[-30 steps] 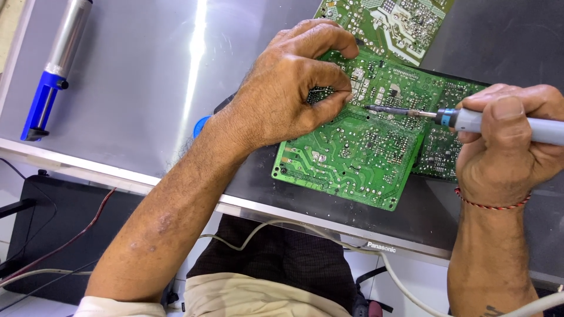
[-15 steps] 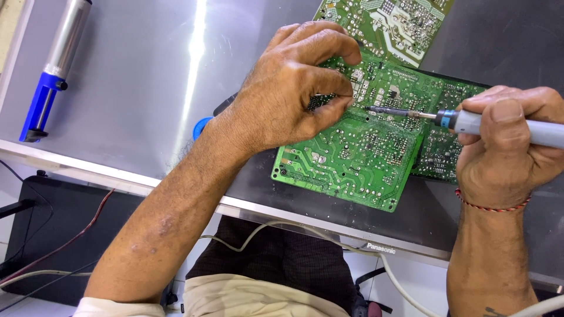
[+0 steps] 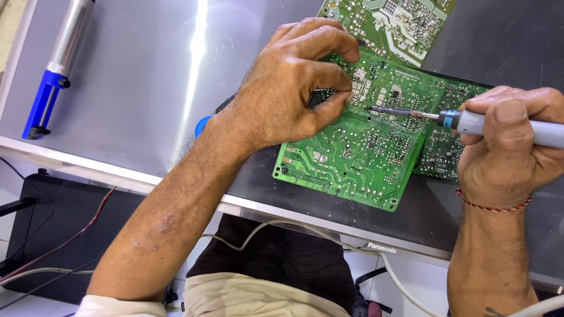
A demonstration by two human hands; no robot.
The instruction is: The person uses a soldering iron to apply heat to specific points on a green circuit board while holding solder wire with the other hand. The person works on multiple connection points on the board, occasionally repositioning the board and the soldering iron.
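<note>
A green circuit board (image 3: 352, 158) lies solder side up on a flat grey panel (image 3: 141, 88). My left hand (image 3: 294, 88) rests on the board's upper left part, its fingers curled and pinching at a spot on the board; what they pinch is too small to tell. My right hand (image 3: 505, 152) grips a soldering iron (image 3: 470, 120) with a grey handle and a blue collar. Its dark metal tip points left and hovers just right of my left fingertips, over the board.
Two more green boards lie near: one (image 3: 388, 20) at the top, one (image 3: 449, 152) under the iron. A blue-and-silver desoldering pump (image 3: 56, 70) lies at the far left. A blue round object (image 3: 202, 124) peeks out beside my left wrist. Cables (image 3: 264, 232) hang below the panel's front edge.
My left hand's fingers have curled tighter over the board. The soldering iron and my right hand have barely moved.
</note>
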